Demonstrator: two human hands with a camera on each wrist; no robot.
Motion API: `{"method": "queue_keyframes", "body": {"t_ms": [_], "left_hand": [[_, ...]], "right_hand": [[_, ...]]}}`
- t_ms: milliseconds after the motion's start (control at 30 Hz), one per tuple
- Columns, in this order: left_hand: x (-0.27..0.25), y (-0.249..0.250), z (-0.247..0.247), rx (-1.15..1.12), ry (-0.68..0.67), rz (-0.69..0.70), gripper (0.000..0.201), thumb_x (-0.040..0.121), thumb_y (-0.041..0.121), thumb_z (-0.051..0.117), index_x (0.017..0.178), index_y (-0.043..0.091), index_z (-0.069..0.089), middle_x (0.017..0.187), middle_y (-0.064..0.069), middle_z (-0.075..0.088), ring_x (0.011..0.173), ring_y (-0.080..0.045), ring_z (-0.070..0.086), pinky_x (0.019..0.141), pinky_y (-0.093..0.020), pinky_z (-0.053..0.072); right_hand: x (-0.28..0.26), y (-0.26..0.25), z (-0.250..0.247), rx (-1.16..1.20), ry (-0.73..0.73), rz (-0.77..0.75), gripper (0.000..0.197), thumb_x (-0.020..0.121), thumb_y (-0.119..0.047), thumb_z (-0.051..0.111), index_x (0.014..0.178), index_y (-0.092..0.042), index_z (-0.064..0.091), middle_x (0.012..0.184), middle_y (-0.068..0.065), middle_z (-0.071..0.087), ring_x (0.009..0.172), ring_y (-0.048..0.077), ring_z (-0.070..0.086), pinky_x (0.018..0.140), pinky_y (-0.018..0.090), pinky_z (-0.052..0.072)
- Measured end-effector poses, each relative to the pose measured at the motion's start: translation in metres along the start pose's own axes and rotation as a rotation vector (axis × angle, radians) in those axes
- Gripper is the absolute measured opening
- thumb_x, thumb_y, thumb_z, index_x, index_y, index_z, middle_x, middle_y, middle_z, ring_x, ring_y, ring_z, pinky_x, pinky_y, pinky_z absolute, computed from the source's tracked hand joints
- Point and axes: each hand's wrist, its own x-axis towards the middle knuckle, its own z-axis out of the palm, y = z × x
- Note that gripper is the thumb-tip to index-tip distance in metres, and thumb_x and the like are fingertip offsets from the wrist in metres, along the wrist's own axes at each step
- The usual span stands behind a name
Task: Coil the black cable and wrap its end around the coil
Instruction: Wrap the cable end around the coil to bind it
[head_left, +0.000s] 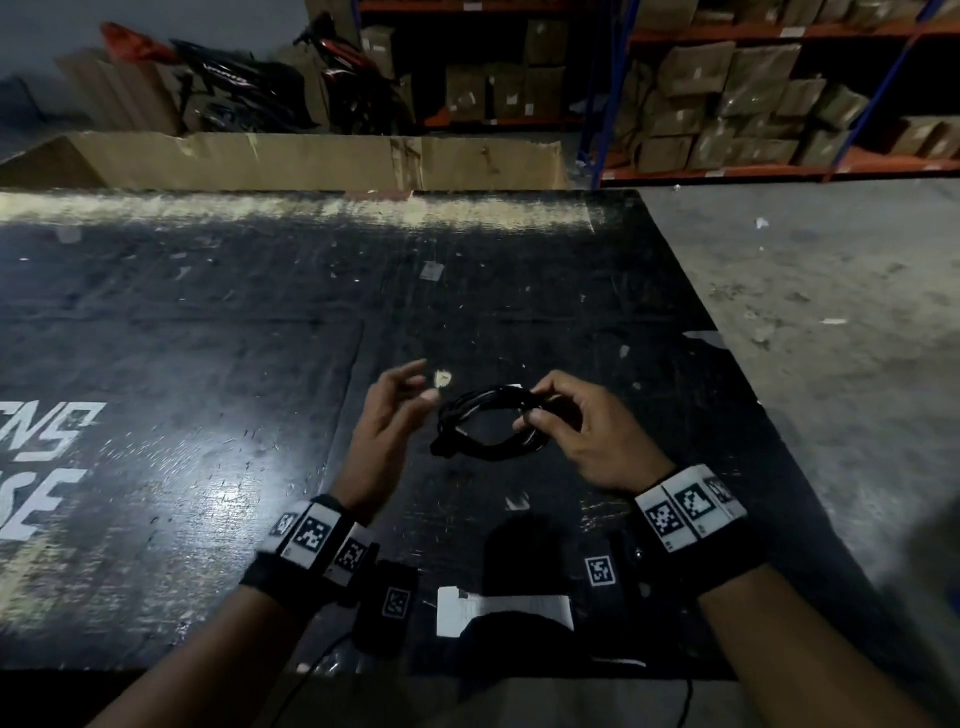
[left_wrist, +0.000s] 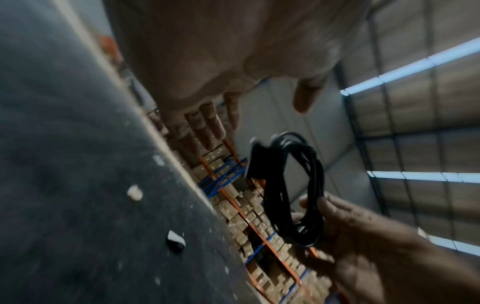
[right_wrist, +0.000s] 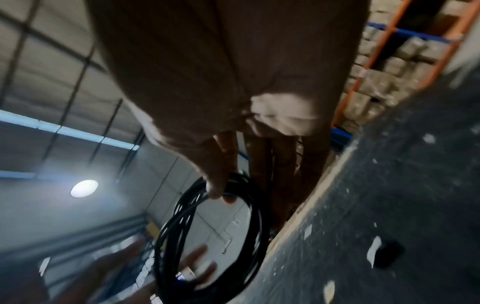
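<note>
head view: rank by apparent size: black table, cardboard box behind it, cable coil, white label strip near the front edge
1. black table
2. cardboard box
3. cable coil, pinched by the right hand, and white label strip: look alike, unranked.
</note>
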Motion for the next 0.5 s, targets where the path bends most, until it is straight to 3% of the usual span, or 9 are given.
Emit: {"method": "queue_keyframes", "body": {"t_ms": [67, 133, 200, 267, 367, 400, 500], "left_hand": [[0.003, 0.01, 0.0, 0.269, -0.162, 0.147, 0.062, 0.082, 0.056, 0.069, 0.139, 0.039, 0.051, 0.137, 0.003, 0.057, 0.123, 0.001, 0.06, 0.095, -0.014, 0.052], [0.008, 0.017, 0.004, 0.476, -0.344, 0.168, 0.062, 0.088, 0.055, 0.071, 0.142, 0.035, 0.049, 0.129, 0.007, 0.065, 0.12, -0.002, 0.064, 0.101, -0.022, 0.053], [0.013, 0.021, 0.012, 0.553, -0.474, 0.116, 0.04, 0.1, 0.045, 0.061, 0.133, 0.024, 0.057, 0.112, 0.003, 0.075, 0.101, -0.009, 0.074, 0.09, -0.035, 0.062], [0.015, 0.017, 0.018, 0.543, -0.474, 0.148, 0.025, 0.108, 0.038, 0.049, 0.112, 0.02, 0.066, 0.087, 0.002, 0.075, 0.077, -0.012, 0.075, 0.07, -0.041, 0.063], [0.013, 0.005, 0.027, 0.441, -0.339, 0.196, 0.033, 0.108, 0.036, 0.045, 0.095, 0.013, 0.065, 0.07, 0.007, 0.062, 0.059, -0.004, 0.063, 0.057, -0.028, 0.05], [0.011, 0.002, 0.029, 0.4, -0.297, 0.21, 0.037, 0.106, 0.04, 0.045, 0.094, 0.011, 0.064, 0.066, 0.009, 0.059, 0.057, -0.004, 0.06, 0.056, -0.027, 0.049], [0.009, -0.005, 0.036, 0.255, -0.262, 0.196, 0.045, 0.1, 0.049, 0.045, 0.093, 0.007, 0.06, 0.06, 0.01, 0.056, 0.053, -0.013, 0.057, 0.054, -0.038, 0.048]], "right_hand": [[0.001, -0.006, -0.003, -0.176, -0.08, -0.013, 0.005, 0.097, -0.021, 0.061, 0.101, -0.022, 0.059, 0.089, -0.003, 0.078, 0.087, 0.013, 0.074, 0.086, 0.046, 0.059], [0.001, -0.014, -0.003, -0.299, -0.127, -0.042, 0.009, 0.097, -0.022, 0.059, 0.104, -0.024, 0.057, 0.09, -0.002, 0.075, 0.085, 0.015, 0.071, 0.081, 0.046, 0.058], [0.002, -0.021, -0.002, -0.283, -0.113, -0.086, 0.021, 0.095, -0.02, 0.061, 0.114, -0.026, 0.053, 0.096, -0.001, 0.072, 0.087, 0.015, 0.07, 0.079, 0.042, 0.059], [0.003, -0.022, 0.0, -0.175, -0.028, -0.086, 0.041, 0.093, -0.019, 0.066, 0.127, -0.029, 0.045, 0.097, -0.001, 0.073, 0.089, 0.013, 0.072, 0.079, 0.032, 0.06], [0.001, -0.01, 0.007, 0.019, 0.136, -0.019, 0.056, 0.085, -0.02, 0.076, 0.132, -0.025, 0.045, 0.094, -0.002, 0.075, 0.089, 0.007, 0.073, 0.08, 0.019, 0.058], [0.0, -0.006, 0.011, 0.099, 0.169, 0.004, 0.054, 0.084, -0.018, 0.079, 0.128, -0.022, 0.049, 0.095, -0.002, 0.077, 0.09, 0.007, 0.074, 0.081, 0.019, 0.057], [-0.005, 0.006, 0.021, 0.366, 0.29, 0.029, 0.03, 0.082, -0.004, 0.079, 0.108, -0.009, 0.065, 0.09, 0.002, 0.079, 0.082, 0.012, 0.078, 0.074, 0.023, 0.059]]}}
